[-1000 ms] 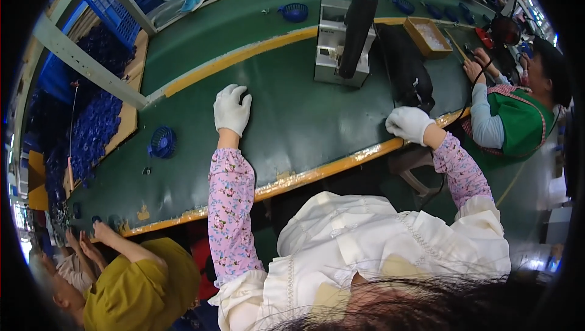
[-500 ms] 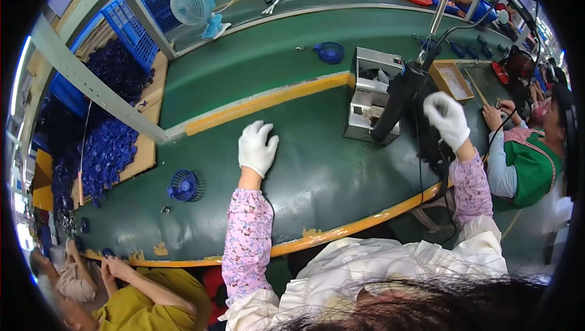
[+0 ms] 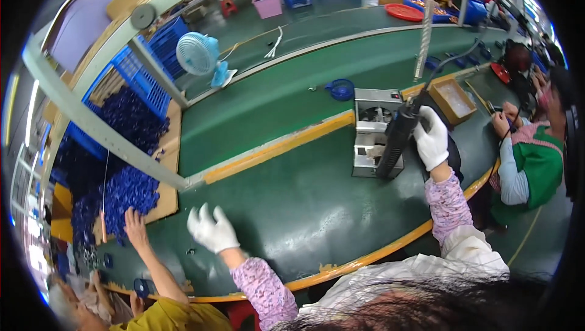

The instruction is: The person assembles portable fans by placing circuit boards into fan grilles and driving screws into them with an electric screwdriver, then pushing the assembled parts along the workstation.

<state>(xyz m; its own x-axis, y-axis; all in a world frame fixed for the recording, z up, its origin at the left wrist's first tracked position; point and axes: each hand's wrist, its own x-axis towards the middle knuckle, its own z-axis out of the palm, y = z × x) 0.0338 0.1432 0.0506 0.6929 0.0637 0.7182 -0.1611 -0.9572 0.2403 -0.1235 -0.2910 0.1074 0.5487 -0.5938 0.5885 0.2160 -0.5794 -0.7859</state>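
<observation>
My left hand (image 3: 212, 228), in a white glove, hovers over the near left of the green bench (image 3: 292, 209). Its fingers are spread and hold nothing. My right hand (image 3: 434, 141), gloved too, is raised close beside a black electric screwdriver (image 3: 397, 142) hanging from a coiled cord. The fingers curve toward the tool with a gap showing between them; whether they touch it I cannot tell. Just left of the screwdriver stands a metal fixture box (image 3: 373, 124) with dark parts inside. A blue round slotted part (image 3: 341, 89) lies beyond it.
Blue plastic parts (image 3: 125, 191) are heaped at left, where a co-worker's bare hand (image 3: 136, 228) reaches. A slanting frame post (image 3: 103, 114) and a light blue fan (image 3: 198, 53) stand near. At right are a cardboard box (image 3: 452, 102) and another co-worker (image 3: 536, 154).
My left hand has moved left and nearer, its fingers spreading. My right hand has come left to the screwdriver. The round blue part at near left has gone from the bench; the left co-worker's arm now reaches out.
</observation>
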